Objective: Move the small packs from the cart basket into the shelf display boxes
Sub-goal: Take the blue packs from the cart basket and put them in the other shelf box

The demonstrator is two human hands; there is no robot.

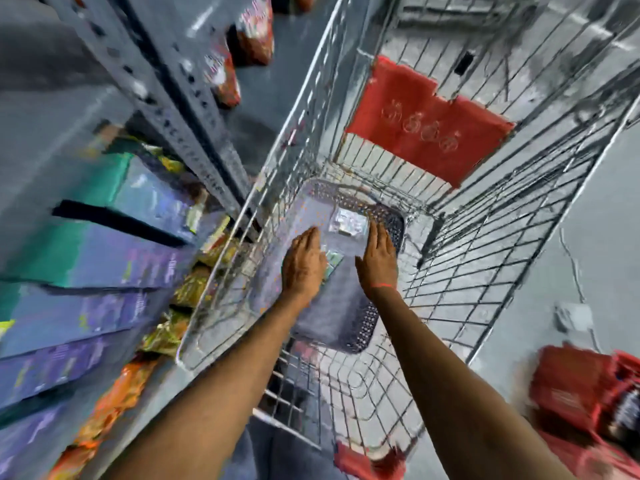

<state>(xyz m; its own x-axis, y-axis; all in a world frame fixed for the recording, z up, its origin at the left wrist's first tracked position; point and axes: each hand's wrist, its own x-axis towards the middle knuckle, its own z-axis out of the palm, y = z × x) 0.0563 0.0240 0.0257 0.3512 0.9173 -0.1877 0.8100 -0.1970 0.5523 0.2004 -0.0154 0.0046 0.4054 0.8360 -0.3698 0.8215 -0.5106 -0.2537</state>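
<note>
Head view looks steeply down into a wire shopping cart [460,244] standing on a grey floor [595,216]. Inside the cart lies a perforated dark basket [360,327]. Both hands reach into the basket: the left hand [304,261] is flat with fingers together, over a greenish pack [333,264]; the right hand [378,258] is flat and holds nothing. A silvery small pack [348,221] lies at the basket's far end. Left of the cart stands shelving [180,109] with purple display boxes [104,268].
</note>
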